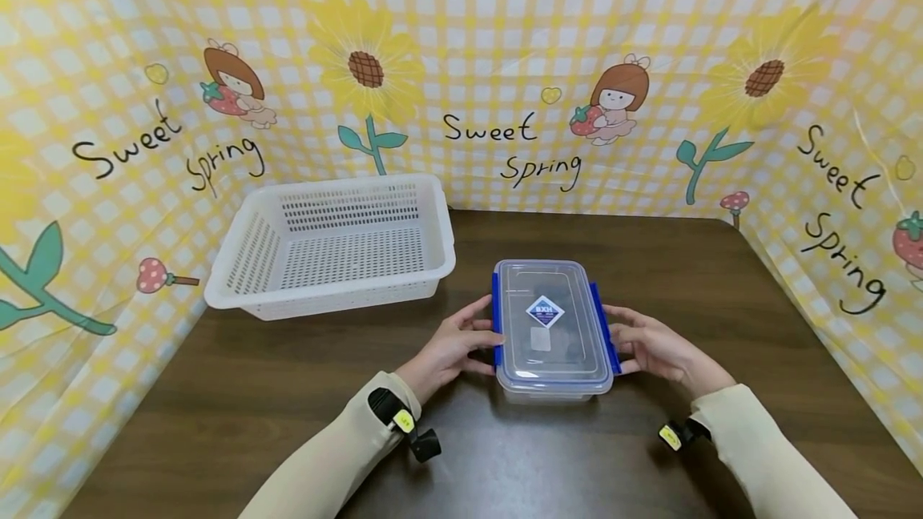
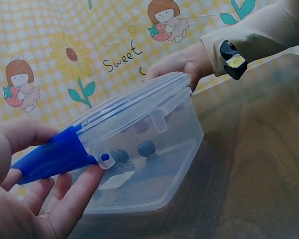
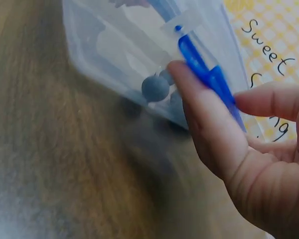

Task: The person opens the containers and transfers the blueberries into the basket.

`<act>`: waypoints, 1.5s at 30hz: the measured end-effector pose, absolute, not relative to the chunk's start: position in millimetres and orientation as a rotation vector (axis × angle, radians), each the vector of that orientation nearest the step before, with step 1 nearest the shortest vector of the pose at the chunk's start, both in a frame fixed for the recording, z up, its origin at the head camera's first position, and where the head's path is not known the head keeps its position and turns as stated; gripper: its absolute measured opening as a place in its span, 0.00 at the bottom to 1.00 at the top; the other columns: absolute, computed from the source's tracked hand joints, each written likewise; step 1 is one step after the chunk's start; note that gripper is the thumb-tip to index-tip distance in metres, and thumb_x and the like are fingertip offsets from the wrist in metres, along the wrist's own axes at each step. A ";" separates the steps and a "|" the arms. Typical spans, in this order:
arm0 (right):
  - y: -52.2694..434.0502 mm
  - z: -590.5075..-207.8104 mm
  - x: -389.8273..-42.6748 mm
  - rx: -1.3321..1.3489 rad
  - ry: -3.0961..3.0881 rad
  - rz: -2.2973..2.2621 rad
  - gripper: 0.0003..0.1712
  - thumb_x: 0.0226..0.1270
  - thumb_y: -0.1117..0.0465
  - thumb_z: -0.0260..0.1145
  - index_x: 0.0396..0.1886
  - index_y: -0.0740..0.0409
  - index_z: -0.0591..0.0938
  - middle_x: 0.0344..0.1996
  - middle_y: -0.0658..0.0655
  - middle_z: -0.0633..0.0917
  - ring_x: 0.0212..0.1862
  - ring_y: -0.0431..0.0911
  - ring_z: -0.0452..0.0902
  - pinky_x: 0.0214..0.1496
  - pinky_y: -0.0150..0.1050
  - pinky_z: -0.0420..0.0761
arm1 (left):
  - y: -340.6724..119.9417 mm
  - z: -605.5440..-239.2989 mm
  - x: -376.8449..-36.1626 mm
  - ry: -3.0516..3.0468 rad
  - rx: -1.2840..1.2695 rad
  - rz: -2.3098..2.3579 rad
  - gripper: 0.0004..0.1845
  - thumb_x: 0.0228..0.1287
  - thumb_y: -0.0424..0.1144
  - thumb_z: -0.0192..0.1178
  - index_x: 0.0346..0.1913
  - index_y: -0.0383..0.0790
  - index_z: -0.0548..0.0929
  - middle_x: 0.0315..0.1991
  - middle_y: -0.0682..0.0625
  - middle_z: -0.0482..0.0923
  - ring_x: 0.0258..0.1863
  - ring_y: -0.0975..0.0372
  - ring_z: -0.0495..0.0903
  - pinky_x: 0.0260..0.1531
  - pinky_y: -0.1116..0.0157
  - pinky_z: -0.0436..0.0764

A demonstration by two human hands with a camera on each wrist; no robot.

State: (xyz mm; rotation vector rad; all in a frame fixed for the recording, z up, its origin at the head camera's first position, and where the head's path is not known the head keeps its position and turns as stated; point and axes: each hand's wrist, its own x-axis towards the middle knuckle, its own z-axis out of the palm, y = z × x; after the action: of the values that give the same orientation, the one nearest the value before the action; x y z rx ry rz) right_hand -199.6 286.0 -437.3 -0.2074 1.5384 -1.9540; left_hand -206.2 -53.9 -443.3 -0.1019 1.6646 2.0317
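A clear plastic container [image 1: 551, 327] with a labelled lid stands on the brown table, and small dark blue balls [image 2: 146, 148] lie inside it. My left hand [image 1: 481, 335] pinches the lid's left blue latch [image 2: 55, 154], thumb on top and fingers underneath; the latch sticks outward. My right hand [image 1: 622, 335] is at the opposite side. In the right wrist view its fingers [image 3: 214, 119] lie along and around the right blue latch [image 3: 209, 79]. A clear end clip [image 2: 158, 117] on the near short side hangs down.
A white perforated basket [image 1: 332, 187] stands empty at the back left of the table [image 1: 721, 303]. A yellow checked cloth with flowers and writing walls in the back and both sides. Small cameras are strapped on both sleeves.
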 end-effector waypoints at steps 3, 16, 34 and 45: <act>288.9 -442.5 -198.3 -0.222 1.534 -1.967 0.30 0.79 0.69 0.47 0.74 0.65 0.50 0.47 0.53 0.84 0.46 0.46 0.83 0.46 0.44 0.87 | -53.5 -443.3 -206.0 1.660 -0.084 2.048 0.42 0.61 0.26 0.66 0.76 0.51 0.63 0.58 0.37 0.74 0.42 0.51 0.83 0.30 0.52 0.88; 275.4 -425.8 -187.4 -0.132 1.866 -1.952 0.37 0.80 0.60 0.51 0.75 0.71 0.44 0.46 0.54 0.79 0.38 0.44 0.83 0.39 0.44 0.88 | -53.9 -444.9 -208.9 1.630 -0.069 2.012 0.43 0.61 0.30 0.65 0.77 0.49 0.58 0.55 0.39 0.76 0.40 0.55 0.82 0.36 0.50 0.87; 262.7 -423.5 -186.4 -0.256 1.904 -1.836 0.53 0.66 0.70 0.68 0.79 0.67 0.44 0.51 0.66 0.71 0.40 0.47 0.83 0.42 0.46 0.88 | -55.9 -440.5 -215.9 1.664 -0.018 1.996 0.43 0.60 0.21 0.61 0.77 0.47 0.59 0.54 0.37 0.73 0.37 0.54 0.81 0.26 0.56 0.88; 262.3 -420.3 -186.7 -0.254 1.904 -1.819 0.54 0.64 0.69 0.70 0.78 0.68 0.43 0.46 0.62 0.75 0.38 0.47 0.84 0.41 0.48 0.88 | -46.6 -430.2 -216.9 1.828 0.015 1.897 0.46 0.48 0.22 0.59 0.74 0.40 0.57 0.48 0.39 0.67 0.32 0.55 0.77 0.18 0.60 0.86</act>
State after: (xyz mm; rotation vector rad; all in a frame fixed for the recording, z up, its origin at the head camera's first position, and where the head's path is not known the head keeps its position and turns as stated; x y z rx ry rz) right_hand -186.7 262.3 -420.3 -0.2537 1.9036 -1.8185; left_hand -216.9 -46.6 -430.2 0.0145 1.8279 1.8968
